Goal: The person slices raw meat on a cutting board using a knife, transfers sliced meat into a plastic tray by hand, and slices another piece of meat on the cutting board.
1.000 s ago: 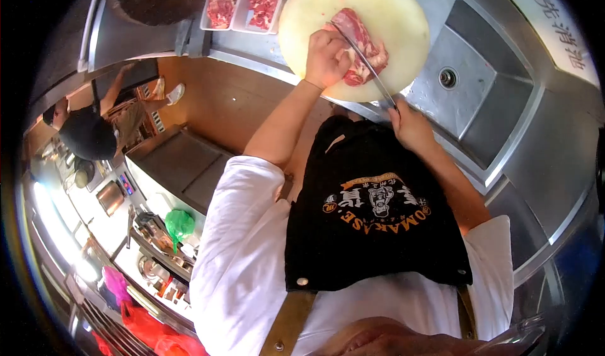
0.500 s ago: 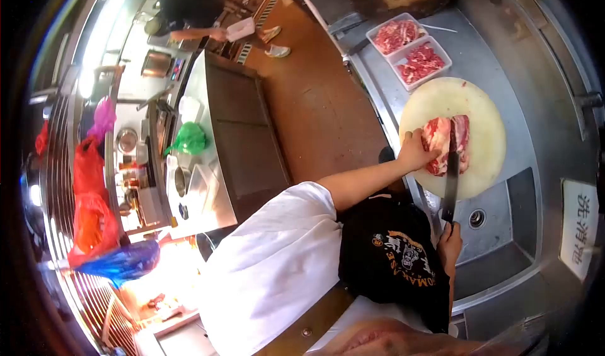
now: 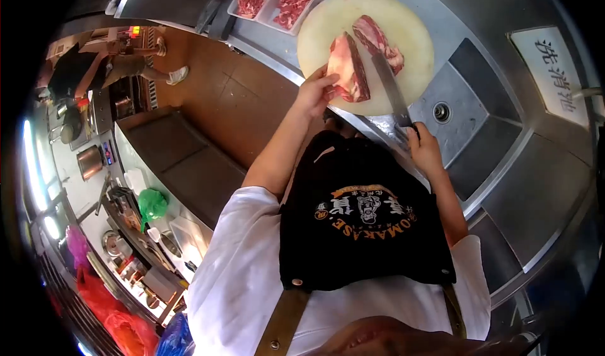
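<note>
On a round cream-coloured cutting board [image 3: 413, 79] lie two pieces of raw red meat with a gap between them. My left hand [image 3: 315, 91] grips the lower left edge of the larger piece of meat [image 3: 345, 69], which has a broad pale fatty face. The smaller, narrower piece of meat [image 3: 373, 38] lies apart, to its upper right. In my right hand [image 3: 425, 149] is the handle of a long-bladed knife [image 3: 392, 88]. Its blade slants up across the board, with the tip near the smaller piece's lower edge.
Two white plastic tubs [image 3: 268, 17] of cut raw meat stand beside the board. A sink basin with a drain [image 3: 442, 111] lies to the right, near a white sign [image 3: 549, 75]. At far left, another person [image 3: 82, 72] stands beyond the brown floor [image 3: 246, 91].
My view has turned, so the board sits higher and further left. The meat pieces, close together with the knife between them before, now lie further apart. Both hands keep their holds.
</note>
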`<state>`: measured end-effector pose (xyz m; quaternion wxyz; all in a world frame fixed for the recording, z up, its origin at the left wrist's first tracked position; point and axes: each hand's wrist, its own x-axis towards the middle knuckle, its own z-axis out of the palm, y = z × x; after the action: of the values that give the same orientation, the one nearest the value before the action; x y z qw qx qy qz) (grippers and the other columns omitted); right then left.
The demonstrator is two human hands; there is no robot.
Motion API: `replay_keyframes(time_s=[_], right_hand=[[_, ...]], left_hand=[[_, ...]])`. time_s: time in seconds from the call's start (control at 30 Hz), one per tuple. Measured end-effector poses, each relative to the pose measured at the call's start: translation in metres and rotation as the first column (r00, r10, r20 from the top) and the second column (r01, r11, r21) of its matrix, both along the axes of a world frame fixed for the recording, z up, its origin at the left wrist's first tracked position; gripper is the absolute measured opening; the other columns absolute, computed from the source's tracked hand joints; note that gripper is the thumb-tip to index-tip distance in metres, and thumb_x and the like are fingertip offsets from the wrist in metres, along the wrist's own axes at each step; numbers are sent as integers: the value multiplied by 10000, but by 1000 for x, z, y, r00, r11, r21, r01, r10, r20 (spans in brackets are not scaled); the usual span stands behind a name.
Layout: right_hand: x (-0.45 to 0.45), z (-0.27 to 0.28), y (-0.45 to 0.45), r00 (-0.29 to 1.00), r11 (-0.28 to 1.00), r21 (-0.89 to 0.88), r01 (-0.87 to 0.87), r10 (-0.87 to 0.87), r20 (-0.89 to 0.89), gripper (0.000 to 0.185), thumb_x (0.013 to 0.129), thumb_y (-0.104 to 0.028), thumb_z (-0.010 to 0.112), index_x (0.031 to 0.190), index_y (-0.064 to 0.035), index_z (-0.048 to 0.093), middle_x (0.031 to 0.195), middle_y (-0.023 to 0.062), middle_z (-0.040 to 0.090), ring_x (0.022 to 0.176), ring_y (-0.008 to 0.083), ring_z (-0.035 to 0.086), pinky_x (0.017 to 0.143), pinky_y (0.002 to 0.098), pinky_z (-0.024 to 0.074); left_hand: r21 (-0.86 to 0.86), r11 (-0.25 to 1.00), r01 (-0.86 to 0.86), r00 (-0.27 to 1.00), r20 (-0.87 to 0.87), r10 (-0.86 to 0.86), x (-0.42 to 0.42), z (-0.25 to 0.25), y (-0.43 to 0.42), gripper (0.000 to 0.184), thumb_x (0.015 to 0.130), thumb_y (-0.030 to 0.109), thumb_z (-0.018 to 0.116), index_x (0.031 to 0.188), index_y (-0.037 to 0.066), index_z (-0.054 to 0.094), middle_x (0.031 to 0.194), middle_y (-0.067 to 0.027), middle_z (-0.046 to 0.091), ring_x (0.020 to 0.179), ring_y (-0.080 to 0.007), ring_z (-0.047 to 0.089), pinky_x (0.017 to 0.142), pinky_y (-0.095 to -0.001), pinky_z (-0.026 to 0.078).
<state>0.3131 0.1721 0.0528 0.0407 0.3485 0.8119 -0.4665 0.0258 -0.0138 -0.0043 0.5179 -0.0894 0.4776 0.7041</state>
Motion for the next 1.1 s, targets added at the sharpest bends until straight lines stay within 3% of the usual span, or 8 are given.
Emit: replay_keyframes(time_s=[0.07,0.1,0.13,0.23,0.3,0.5,0.87,1.1], right_hand=[[0,1,1,995,992,-111,52,-42,91,304,1057,-360,562,1109,-62,592,846,251,690,822,485,667,701,524,510],[-2,-1,1,997,996,-82,37,-31,74,321,1058,-374,556,1115,-61,596,856,240,698,824,479,671,710,527,508],[-1,-1,4,996,995,-93,22,-14,91,337,1058,-389,551,1129,-64,600,867,232,708,834,488,669,724,532,512],[-4,-3,14,996,1000,-16,3,-2,85,340,1052,-397,557,1160,-79,611,916,229,721,880,481,677,761,531,525],[-10,-12,27,997,991,128,-50,43,60,352,1041,-417,567,1191,-104,621,980,224,732,936,470,685,799,522,536],[-33,-7,39,988,979,204,-24,-8,153,387,1035,-448,564,1264,-142,626,1031,217,740,973,457,693,832,516,541],[-30,-31,14,998,997,67,29,-33,55,406,1034,-423,570,1327,-143,602,1047,238,733,982,466,688,835,514,539],[-33,-18,7,992,999,-1,34,-34,120,413,1037,-421,563,1345,-148,594,1010,222,741,963,449,699,818,503,540]], left_hand=[[260,965,14,993,113,-44,-1,12,-19,540,993,97,610,1507,27,459,1322,-111,663,1158,-268,682,996,-459,566],[325,945,17,985,156,-71,-3,12,-28,569,1005,149,602,1529,28,418,1433,-134,616,1264,-295,639,1070,-486,518],[411,911,36,973,194,-126,-6,9,-36,575,997,187,624,1517,31,435,1426,-136,620,1284,-297,622,1118,-501,471],[424,905,-15,953,281,-116,-8,-8,-48,580,989,206,641,1509,38,447,1433,-139,616,1298,-298,609,1134,-503,446],[488,870,-67,934,337,-117,-9,-11,-51,583,983,211,653,1505,41,456,1440,-138,613,1306,-304,599,1144,-508,427],[464,886,-17,942,305,-141,-21,-10,-52,609,978,218,661,1516,36,442,1451,-140,603,1327,-315,578,1144,-506,423],[461,887,-19,941,308,-139,-34,-23,-40,580,1005,198,629,1521,29,425,1448,-157,601,1324,-313,588,1152,-512,436],[523,850,57,990,80,-115,-25,-20,-31,595,1003,134,625,1541,34,392,1497,-150,550,1371,-313,546,1170,-515,424]])
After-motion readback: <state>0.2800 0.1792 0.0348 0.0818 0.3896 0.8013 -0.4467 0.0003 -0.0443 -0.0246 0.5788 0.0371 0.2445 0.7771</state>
